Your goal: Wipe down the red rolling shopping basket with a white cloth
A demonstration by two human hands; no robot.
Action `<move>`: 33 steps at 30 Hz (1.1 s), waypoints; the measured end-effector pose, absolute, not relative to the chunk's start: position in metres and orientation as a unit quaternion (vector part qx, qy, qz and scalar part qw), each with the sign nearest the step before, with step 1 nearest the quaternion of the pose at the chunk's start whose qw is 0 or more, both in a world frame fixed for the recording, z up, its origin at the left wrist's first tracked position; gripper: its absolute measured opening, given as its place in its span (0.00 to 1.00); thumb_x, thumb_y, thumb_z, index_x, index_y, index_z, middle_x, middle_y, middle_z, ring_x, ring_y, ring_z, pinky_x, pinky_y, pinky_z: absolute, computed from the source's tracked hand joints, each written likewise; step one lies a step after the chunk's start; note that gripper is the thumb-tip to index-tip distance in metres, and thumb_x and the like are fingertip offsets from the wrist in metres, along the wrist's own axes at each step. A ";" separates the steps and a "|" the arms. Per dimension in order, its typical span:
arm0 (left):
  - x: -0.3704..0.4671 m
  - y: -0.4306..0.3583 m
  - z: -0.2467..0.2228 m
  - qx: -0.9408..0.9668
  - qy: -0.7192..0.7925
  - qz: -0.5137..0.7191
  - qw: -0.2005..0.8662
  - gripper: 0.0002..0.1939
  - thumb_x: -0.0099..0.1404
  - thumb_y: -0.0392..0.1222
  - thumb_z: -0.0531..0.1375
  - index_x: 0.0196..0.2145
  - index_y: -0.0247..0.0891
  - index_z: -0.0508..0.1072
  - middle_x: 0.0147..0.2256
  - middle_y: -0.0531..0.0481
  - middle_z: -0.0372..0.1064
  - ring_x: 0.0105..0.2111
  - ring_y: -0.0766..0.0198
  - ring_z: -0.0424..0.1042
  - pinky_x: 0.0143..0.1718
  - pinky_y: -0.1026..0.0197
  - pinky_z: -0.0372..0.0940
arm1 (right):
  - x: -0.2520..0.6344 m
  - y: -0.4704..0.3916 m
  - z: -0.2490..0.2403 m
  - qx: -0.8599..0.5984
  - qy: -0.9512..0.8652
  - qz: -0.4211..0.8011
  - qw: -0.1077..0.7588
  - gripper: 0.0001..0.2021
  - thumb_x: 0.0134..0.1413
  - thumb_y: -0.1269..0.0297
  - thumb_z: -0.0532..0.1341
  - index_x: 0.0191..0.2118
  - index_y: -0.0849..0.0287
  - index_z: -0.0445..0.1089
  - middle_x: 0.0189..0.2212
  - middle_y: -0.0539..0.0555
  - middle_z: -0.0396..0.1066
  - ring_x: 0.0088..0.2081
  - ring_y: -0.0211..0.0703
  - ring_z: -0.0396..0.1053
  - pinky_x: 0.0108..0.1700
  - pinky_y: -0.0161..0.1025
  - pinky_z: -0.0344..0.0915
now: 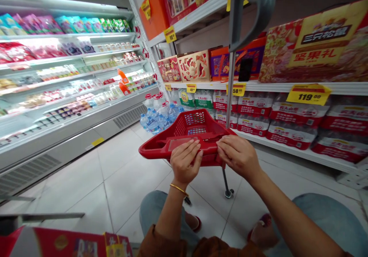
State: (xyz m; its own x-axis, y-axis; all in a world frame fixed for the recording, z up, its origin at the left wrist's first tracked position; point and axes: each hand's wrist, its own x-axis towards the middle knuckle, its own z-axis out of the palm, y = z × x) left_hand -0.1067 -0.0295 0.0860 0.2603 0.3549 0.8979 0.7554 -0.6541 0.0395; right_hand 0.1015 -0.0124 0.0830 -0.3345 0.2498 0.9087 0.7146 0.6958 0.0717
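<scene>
A red plastic shopping cart (161, 153) with a perforated basket stands before me on the tiled floor. Bent over its near rim is my left hand (185, 161), a gold bangle at the wrist, its fingers closed on the edge. My right hand (240, 155) grips the same rim further right, beside the metal pole. That pole rises to a grey handle (253, 15) at the top. A small caster wheel (229, 193) shows under the cart. My palms and the underside of the rim are hidden.
On the left runs a refrigerated case (86, 132) with packaged food. Bottled water (158, 117) stands on the floor beyond the cart. Right, a shelf (201, 85) bears gift boxes (319, 44) above water packs (299, 115). A red box (63, 241) lies at lower left.
</scene>
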 end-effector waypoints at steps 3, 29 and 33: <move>-0.112 -0.029 0.087 -0.771 -0.353 -0.491 0.201 0.11 0.62 0.34 0.61 0.43 0.38 0.76 0.42 0.45 0.78 0.44 0.58 0.77 0.45 0.55 0.69 | 0.110 -0.006 0.086 -0.296 -0.787 -0.207 0.500 0.05 0.55 0.71 0.62 0.37 0.60 0.73 0.34 0.56 0.77 0.40 0.44 0.74 0.48 0.44 0.71; -0.080 -0.037 0.077 -0.761 -0.409 -0.471 0.180 0.16 0.69 0.32 0.51 0.52 0.35 0.70 0.49 0.40 0.74 0.53 0.57 0.70 0.56 0.47 0.62 | 0.083 -0.019 0.075 -0.240 -0.837 -0.100 0.482 0.14 0.63 0.67 0.53 0.52 0.62 0.67 0.46 0.62 0.72 0.50 0.46 0.69 0.52 0.47 0.69; -0.080 -0.039 0.073 -0.757 -0.421 -0.474 0.159 0.13 0.69 0.34 0.52 0.47 0.36 0.73 0.44 0.42 0.76 0.46 0.59 0.74 0.52 0.49 0.63 | 0.080 -0.014 0.061 -0.216 -0.819 -0.106 0.520 0.16 0.62 0.71 0.53 0.54 0.62 0.66 0.48 0.62 0.73 0.53 0.45 0.68 0.54 0.47 0.70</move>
State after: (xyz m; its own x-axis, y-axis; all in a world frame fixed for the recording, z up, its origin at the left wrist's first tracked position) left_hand -0.0802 -0.0394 0.0726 0.1971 0.4865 0.8511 0.7878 -0.5954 0.1579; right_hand 0.0801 -0.0142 0.0614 -0.3654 0.2434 0.8985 0.4648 0.8840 -0.0505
